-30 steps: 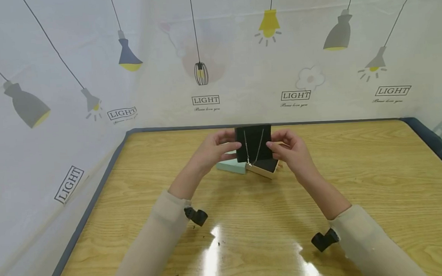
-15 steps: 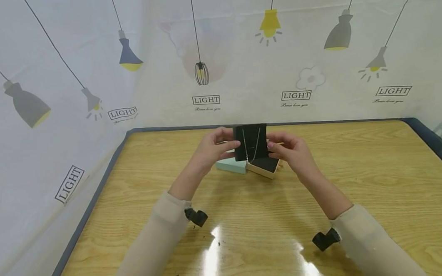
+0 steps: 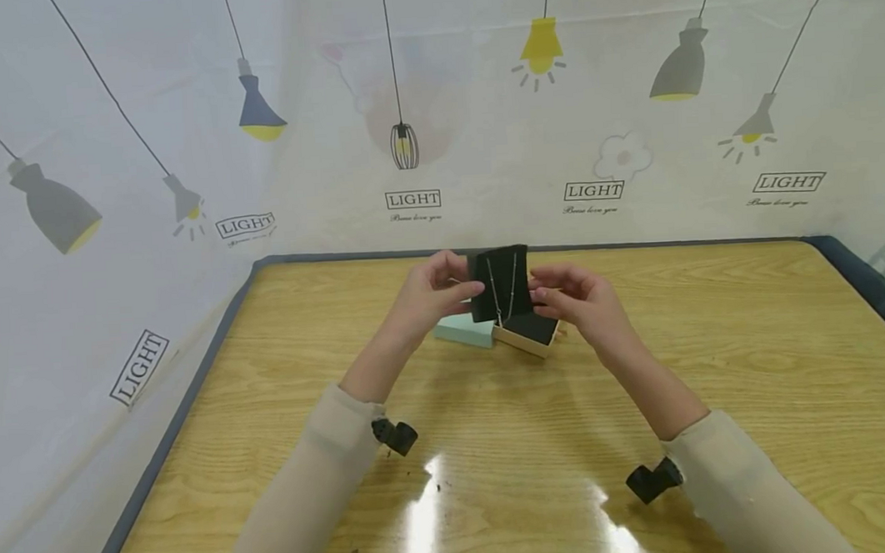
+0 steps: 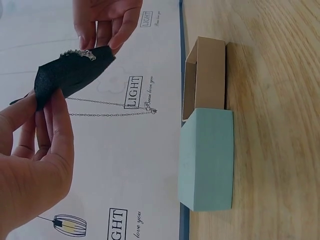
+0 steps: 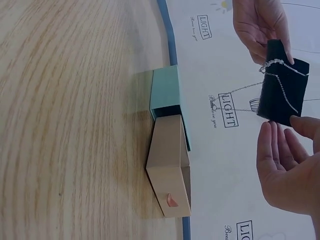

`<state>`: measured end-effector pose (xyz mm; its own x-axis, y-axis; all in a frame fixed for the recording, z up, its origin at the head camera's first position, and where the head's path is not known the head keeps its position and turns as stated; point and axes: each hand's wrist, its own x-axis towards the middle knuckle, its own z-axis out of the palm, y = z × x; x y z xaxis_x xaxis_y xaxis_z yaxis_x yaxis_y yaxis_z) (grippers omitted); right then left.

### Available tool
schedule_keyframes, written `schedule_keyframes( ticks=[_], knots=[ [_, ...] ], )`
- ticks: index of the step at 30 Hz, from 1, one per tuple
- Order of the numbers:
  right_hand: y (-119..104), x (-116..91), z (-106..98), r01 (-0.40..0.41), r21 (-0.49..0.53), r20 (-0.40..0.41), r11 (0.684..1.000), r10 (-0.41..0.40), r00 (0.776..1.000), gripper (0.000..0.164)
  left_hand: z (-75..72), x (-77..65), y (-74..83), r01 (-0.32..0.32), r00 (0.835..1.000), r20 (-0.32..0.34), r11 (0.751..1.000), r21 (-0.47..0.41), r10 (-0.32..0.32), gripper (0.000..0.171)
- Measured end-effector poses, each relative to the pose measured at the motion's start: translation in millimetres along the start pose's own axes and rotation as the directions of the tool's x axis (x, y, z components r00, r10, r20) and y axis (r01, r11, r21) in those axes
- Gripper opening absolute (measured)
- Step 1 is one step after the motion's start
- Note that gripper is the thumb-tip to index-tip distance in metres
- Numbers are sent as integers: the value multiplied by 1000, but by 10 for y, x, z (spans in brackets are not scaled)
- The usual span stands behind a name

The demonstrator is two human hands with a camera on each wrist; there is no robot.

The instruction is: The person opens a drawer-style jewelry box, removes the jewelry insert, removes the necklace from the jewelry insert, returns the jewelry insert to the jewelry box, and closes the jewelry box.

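My left hand [image 3: 430, 295] holds the left edge of a black jewelry pad [image 3: 505, 283], thumb in front and fingers behind. A thin silver necklace [image 5: 281, 85] lies across the pad, and its chain hangs in a loop below. The pad is tilted, its right side turned away. My right hand [image 3: 580, 298] is at the pad's right edge, thumb tip right at the corner and fingers loosely extended. Beneath them on the table stand a tan drawer box [image 4: 210, 75] with a dark lining and a mint-green box sleeve [image 4: 212, 160], end to end.
The wooden table [image 3: 450, 418] has a dark blue edge at the back. Behind it hangs a white cloth [image 3: 477, 82] printed with lamps and "LIGHT" labels. A small pink ribbon tab [image 5: 172, 200] sticks out of the drawer's end.
The black pad has turned, its right side swinging away and slightly left. My right thumb has come off its front face to the edge. The left hand keeps its hold; boxes are unmoved.
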<state>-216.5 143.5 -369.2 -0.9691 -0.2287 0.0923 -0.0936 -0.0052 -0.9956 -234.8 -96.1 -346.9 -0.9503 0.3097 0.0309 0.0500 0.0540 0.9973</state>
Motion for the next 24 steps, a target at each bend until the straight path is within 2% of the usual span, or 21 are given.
schedule_keyframes(
  ticks=[7, 14, 18, 24],
  knots=[
    [1, 10, -19, 15, 7, -1, 1000, -15, 1000, 40, 13, 22, -12, -25, 1000, -7, 1000, 1, 25, 13],
    [13, 21, -25, 31, -4, -1, 1000, -31, 1000, 24, 27, 35, -22, -30, 999, -15, 999, 12, 31, 13],
    [6, 22, -22, 38, -7, -3, 999, -38, 999, 21, 40, 28, -16, -34, 999, -12, 999, 13, 34, 13],
    [-32, 8, 7, 48, -7, -10, 999, -49, 999, 34, 71, 19, -8, -52, 999, -4, 998, 31, 52, 13]
  ],
)
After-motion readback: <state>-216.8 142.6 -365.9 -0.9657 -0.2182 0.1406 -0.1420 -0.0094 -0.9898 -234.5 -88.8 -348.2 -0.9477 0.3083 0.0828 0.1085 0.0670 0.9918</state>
